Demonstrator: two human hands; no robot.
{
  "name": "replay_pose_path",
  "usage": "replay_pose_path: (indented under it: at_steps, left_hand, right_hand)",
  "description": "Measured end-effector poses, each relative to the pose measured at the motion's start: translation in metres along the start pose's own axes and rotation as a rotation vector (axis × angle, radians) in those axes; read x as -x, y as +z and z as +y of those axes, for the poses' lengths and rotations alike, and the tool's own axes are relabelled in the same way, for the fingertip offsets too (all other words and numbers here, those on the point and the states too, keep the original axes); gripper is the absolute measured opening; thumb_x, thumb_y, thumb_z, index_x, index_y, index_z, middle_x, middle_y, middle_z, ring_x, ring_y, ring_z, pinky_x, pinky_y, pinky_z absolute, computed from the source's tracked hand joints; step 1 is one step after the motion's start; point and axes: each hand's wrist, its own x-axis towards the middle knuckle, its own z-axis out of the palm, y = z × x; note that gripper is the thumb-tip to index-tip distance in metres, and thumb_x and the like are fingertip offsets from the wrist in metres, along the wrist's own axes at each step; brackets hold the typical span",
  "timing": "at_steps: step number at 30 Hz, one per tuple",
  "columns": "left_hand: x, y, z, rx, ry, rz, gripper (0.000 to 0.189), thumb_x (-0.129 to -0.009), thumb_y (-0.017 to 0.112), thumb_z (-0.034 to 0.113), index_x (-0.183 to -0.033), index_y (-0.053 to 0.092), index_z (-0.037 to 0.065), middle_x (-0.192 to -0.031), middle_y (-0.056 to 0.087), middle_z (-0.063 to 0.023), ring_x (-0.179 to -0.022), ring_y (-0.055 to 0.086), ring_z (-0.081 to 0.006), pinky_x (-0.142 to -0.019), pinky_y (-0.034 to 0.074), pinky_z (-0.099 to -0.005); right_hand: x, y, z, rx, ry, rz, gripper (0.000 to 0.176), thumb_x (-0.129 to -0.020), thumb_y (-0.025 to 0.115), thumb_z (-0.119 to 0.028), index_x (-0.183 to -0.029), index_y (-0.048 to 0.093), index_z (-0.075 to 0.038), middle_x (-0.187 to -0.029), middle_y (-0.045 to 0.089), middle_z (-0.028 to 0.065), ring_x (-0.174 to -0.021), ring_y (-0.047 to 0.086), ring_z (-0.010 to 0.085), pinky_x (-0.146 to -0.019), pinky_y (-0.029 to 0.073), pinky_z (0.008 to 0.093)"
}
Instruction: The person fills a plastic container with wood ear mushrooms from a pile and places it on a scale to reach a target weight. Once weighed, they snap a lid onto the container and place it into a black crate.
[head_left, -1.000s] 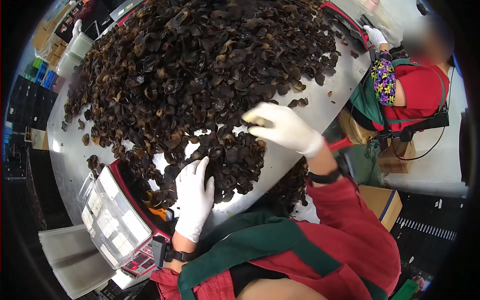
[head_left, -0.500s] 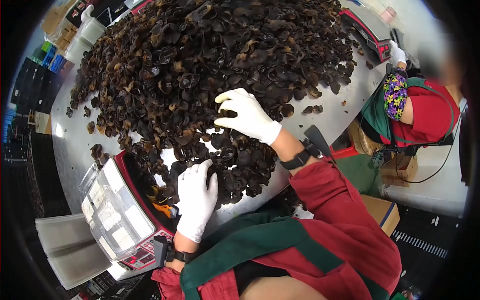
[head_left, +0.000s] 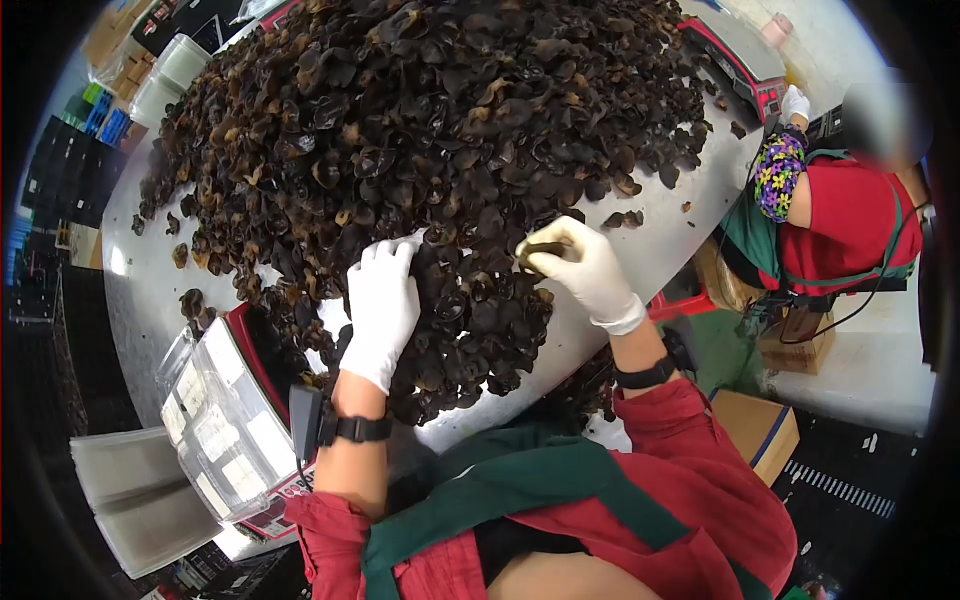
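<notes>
A large heap of dark brown, wrinkled fungus-like pieces (head_left: 400, 130) covers much of the metal table (head_left: 130, 290). My right hand (head_left: 580, 265), in a white glove, pinches one dark piece (head_left: 545, 249) between thumb and fingers at the heap's right front edge. My left hand (head_left: 382, 308), also gloved, lies back up on the front part of the heap. Its fingers point forward, and their tips reach the pieces; whether anything is under them is hidden.
A red scale with a clear cover (head_left: 235, 420) stands at the left front, beside stacked clear trays (head_left: 140, 490). Another red scale (head_left: 735, 70) is at the back right, near a co-worker (head_left: 850, 215). A cardboard box (head_left: 755, 435) sits low at the right.
My right hand has moved right and toward me and now holds a piece. My left hand has moved forward onto the heap. The co-worker's arm has shifted slightly.
</notes>
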Motion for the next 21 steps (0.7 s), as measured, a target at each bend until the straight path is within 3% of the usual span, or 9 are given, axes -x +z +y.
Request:
replay_pose_path:
  at_steps: [4, 5, 9, 12, 14, 16, 17, 19, 21]
  left_hand:
    - [0.023, -0.017, 0.014, 0.059, -0.085, -0.015, 0.025, -0.077, 0.070, 0.005, -0.100, 0.062, 0.009, -0.098, 0.064, -0.0075, -0.100, 0.059, -0.0283, -0.085, 0.044, -0.0410]
    - [0.027, -0.019, 0.017, 0.033, -0.030, 0.058, 0.023, -0.077, 0.075, 0.010, -0.098, 0.066, 0.011, -0.087, 0.063, -0.0059, -0.090, 0.061, -0.0266, -0.080, 0.045, -0.0416]
    - [0.041, -0.027, 0.021, 0.171, -0.128, 0.070, 0.014, -0.082, 0.074, 0.010, -0.094, 0.068, 0.011, -0.078, 0.064, -0.0064, -0.078, 0.062, -0.0271, -0.078, 0.047, -0.0380]
    - [0.047, -0.029, 0.019, 0.236, -0.246, 0.032, 0.013, -0.081, 0.074, 0.009, -0.093, 0.069, 0.010, -0.081, 0.067, -0.0080, -0.080, 0.064, -0.0290, -0.080, 0.049, -0.0386]
    - [0.050, -0.032, 0.015, 0.271, -0.232, 0.028, 0.016, -0.084, 0.072, 0.004, -0.100, 0.071, 0.005, -0.084, 0.071, -0.0112, -0.076, 0.068, -0.0248, -0.072, 0.053, -0.0338]
    - [0.056, -0.027, 0.009, 0.531, -0.367, 0.011, 0.017, -0.088, 0.071, 0.004, -0.105, 0.071, 0.001, -0.087, 0.074, -0.0064, -0.075, 0.068, -0.0147, -0.072, 0.053, -0.0291]
    - [0.056, -0.028, 0.008, 0.698, -0.450, -0.034, 0.016, -0.091, 0.069, 0.004, -0.107, 0.071, -0.001, -0.088, 0.074, -0.0026, -0.076, 0.066, -0.0085, -0.069, 0.052, -0.0251]
    - [0.054, -0.038, 0.014, 0.925, -0.575, -0.066, 0.017, -0.093, 0.068, 0.007, -0.109, 0.071, 0.001, -0.089, 0.075, -0.0028, -0.077, 0.067, -0.0086, -0.070, 0.050, -0.0242]
    - [0.053, -0.042, 0.018, 1.198, -0.703, -0.082, 0.018, -0.097, 0.065, 0.010, -0.112, 0.070, 0.003, -0.093, 0.076, -0.0040, -0.079, 0.068, -0.0090, -0.068, 0.047, -0.0213]
  right_hand:
    - [0.027, -0.027, -0.007, 0.076, 0.127, 0.091, 0.014, -0.091, 0.066, -0.001, -0.104, 0.062, 0.001, -0.098, 0.067, 0.0041, -0.089, 0.066, 0.0115, -0.081, 0.054, 0.0258]
    - [0.034, -0.034, -0.008, 0.075, 0.130, 0.087, 0.014, -0.091, 0.066, -0.001, -0.104, 0.062, 0.001, -0.098, 0.067, 0.0041, -0.089, 0.066, 0.0115, -0.081, 0.054, 0.0258]
    - [0.059, -0.065, -0.018, 0.062, 0.337, -0.032, 0.013, -0.094, 0.062, -0.003, -0.106, 0.064, 0.001, -0.094, 0.069, 0.0060, -0.088, 0.067, 0.0129, -0.082, 0.054, 0.0270]
    - [0.073, -0.081, -0.035, 0.075, 0.496, -0.124, 0.014, -0.094, 0.063, -0.006, -0.104, 0.069, 0.001, -0.092, 0.072, 0.0067, -0.087, 0.068, 0.0136, -0.081, 0.054, 0.0276]
    - [0.080, -0.089, -0.042, 0.522, 0.536, -0.345, 0.014, -0.093, 0.066, -0.011, -0.100, 0.072, 0.000, -0.094, 0.073, 0.0056, -0.090, 0.069, 0.0133, -0.082, 0.053, 0.0292]
    - [0.078, -0.086, -0.048, 0.606, 0.477, -0.411, 0.016, -0.090, 0.069, -0.016, -0.098, 0.074, -0.003, -0.092, 0.073, 0.0070, -0.089, 0.070, 0.0176, -0.083, 0.053, 0.0319]
    - [0.075, -0.084, -0.046, 0.691, 0.306, -0.425, 0.017, -0.090, 0.069, -0.017, -0.098, 0.074, -0.004, -0.092, 0.072, 0.0088, -0.088, 0.069, 0.0214, -0.083, 0.053, 0.0331]
    - [0.061, -0.073, -0.037, 0.758, 0.035, -0.423, 0.017, -0.088, 0.070, -0.018, -0.097, 0.075, -0.005, -0.091, 0.071, 0.0114, -0.084, 0.066, 0.0291, -0.080, 0.053, 0.0360]
    - [0.034, -0.046, -0.037, 0.693, -0.036, -0.384, 0.018, -0.087, 0.070, -0.019, -0.098, 0.074, -0.006, -0.092, 0.071, 0.0106, -0.085, 0.066, 0.0267, -0.078, 0.053, 0.0361]
